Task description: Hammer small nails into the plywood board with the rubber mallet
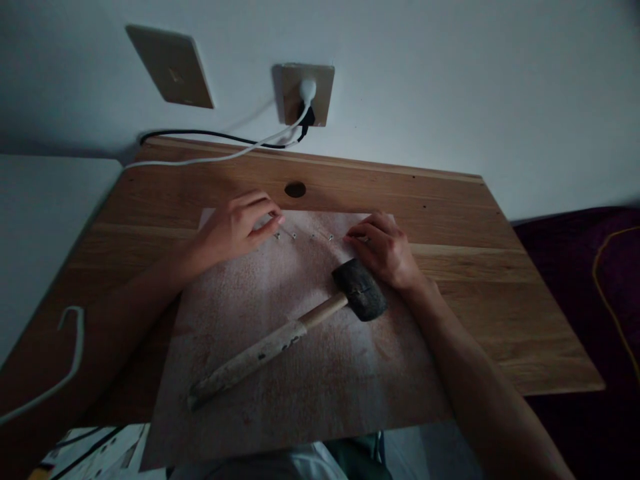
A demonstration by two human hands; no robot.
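At far left, a flat white panel point(50, 200) beside the edge of a wide brown wood-grained surface point(480, 287). Lower, in front of the left forearm, a thin white hooked strip point(77, 347). Up on the pale wall point(450, 87), a beige rectangular plate point(173, 67); beneath, one slim black cable point(200, 132) and one slim white cable point(200, 161). Over the upper left of a thin mottled reddish-brown sheet point(235, 307), the left hand point(245, 223), thumb and index finger nearly together; impossible to tell whether gripping anything. Lying diagonally across the sheet, a mallet with black blocky head and worn pale wooden handle point(280, 342), untouched. Behind the sheet, a dark oval hole point(295, 189); above, a beige socket plate point(323, 83) with a white plug point(307, 89). Between the hands, near the sheet's far edge, a row of tiny silvery metal pieces point(294, 236), too small to identify. Just behind the mallet head, the right hand point(385, 250), fingers curled low to the sheet, grip again impossible to tell. At far right, dark purple fabric point(555, 260) with a yellow line.
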